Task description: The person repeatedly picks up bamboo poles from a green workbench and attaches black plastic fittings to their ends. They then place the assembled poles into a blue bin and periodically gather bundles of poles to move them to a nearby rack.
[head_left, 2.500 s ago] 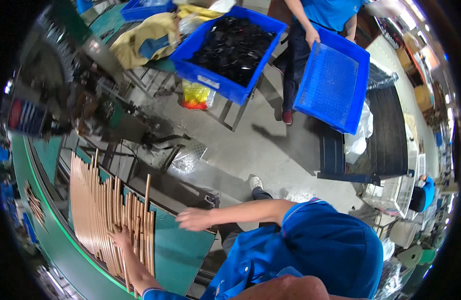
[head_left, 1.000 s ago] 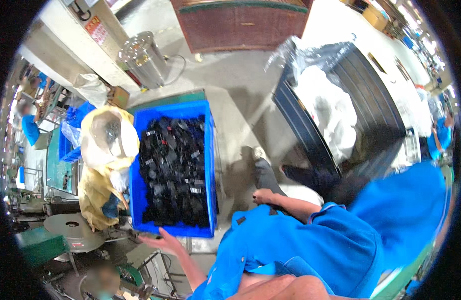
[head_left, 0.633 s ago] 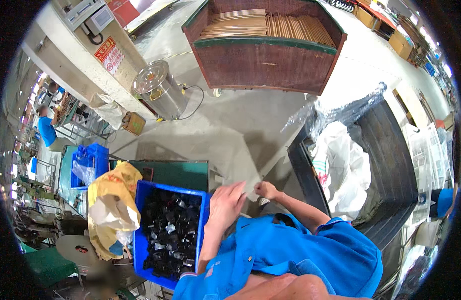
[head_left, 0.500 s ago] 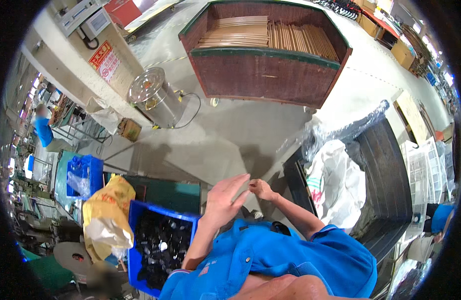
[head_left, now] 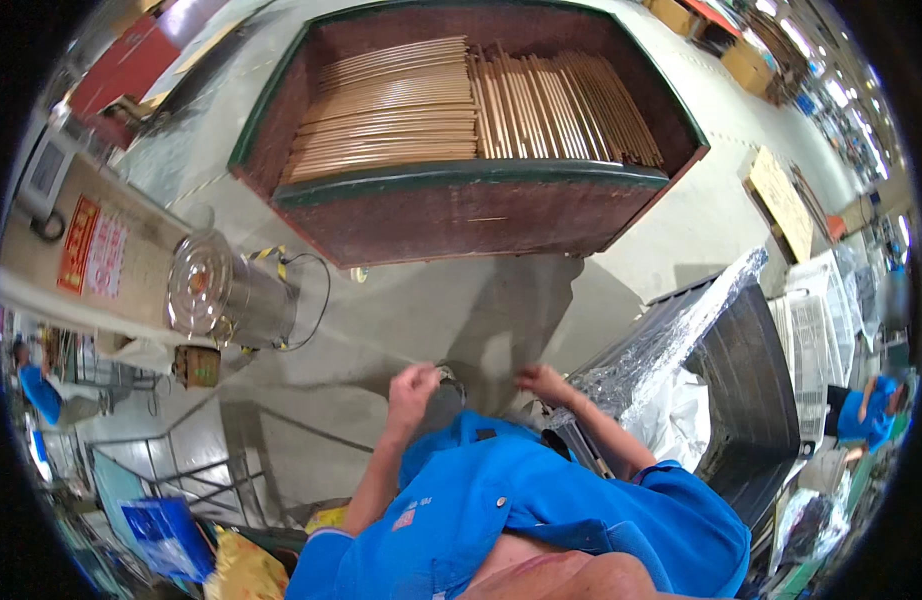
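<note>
My left hand [head_left: 413,388] is held up in front of my blue shirt with its fingers curled closed; nothing shows in it. To its right, my right hand [head_left: 544,383] is also closed, its fingertips bent together. Whether a small thing is pinched there is hidden. A gap lies between the two hands, with my shoe [head_left: 447,375] below. Nearest to my right hand is a black open bin [head_left: 771,370] with clear plastic film [head_left: 671,350] over its edge and a white bag [head_left: 681,418] inside.
Ahead stands a large wooden cart [head_left: 451,222] with green rims, filled with rows of brown strips [head_left: 396,110]. A clear cylinder [head_left: 231,290] with a cable stands by a pillar at the left. Lower left are a blue crate [head_left: 166,535] and a yellow sack [head_left: 243,570]. People work at both sides.
My view has moved forward, so the cart looks nearer. My hands have drawn apart, and the left fingers, stretched before, are now curled. The blue bin of black parts has left view.
</note>
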Tool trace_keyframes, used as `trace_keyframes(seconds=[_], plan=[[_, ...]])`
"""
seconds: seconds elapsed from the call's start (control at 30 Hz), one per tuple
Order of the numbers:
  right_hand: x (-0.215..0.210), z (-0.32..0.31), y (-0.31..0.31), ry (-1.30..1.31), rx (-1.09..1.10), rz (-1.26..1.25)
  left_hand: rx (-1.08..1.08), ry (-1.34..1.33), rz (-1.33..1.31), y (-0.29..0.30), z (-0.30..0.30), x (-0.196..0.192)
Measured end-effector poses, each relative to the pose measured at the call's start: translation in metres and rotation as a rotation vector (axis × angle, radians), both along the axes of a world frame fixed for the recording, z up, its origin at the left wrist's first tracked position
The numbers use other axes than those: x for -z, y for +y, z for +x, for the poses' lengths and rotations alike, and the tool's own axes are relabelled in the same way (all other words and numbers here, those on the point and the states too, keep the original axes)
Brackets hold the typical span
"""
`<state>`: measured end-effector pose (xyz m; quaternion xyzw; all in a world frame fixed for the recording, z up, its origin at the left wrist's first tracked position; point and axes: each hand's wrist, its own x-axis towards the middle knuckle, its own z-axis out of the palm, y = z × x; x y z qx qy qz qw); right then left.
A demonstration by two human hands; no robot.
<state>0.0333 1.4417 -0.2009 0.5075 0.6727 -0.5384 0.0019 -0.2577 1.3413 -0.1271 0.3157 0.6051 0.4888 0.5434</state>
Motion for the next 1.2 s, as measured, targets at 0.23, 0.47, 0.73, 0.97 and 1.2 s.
trace_keyframes(seconds=[0.23, 0.47, 0.73, 0.97, 1.2], plan=[[-0.039, 0.042, 0.206, 0.267, 0.576, 0.199, 0.230, 0.051, 0.069, 0.239, -0.040, -0.055], [-0.081, 0.174, 0.489, 0.085, 0.725, 0.591, 0.270, 0.037, -0.065, 0.419, -0.009, -0.032], [-0.081, 0.180, 0.782, -0.017, 0.666, 0.428, 0.083, 0.221, -0.208, 0.701, 0.089, -0.023], [-0.043, 0.050, 0.811, 0.323, 0.356, 0.395, -0.068, 0.500, -0.254, 0.772, 0.059, 0.010], [-0.045, -0.135, 0.848, 0.297, -0.045, 0.363, -0.826, 0.237, -0.373, 0.665, -0.058, 0.074]])
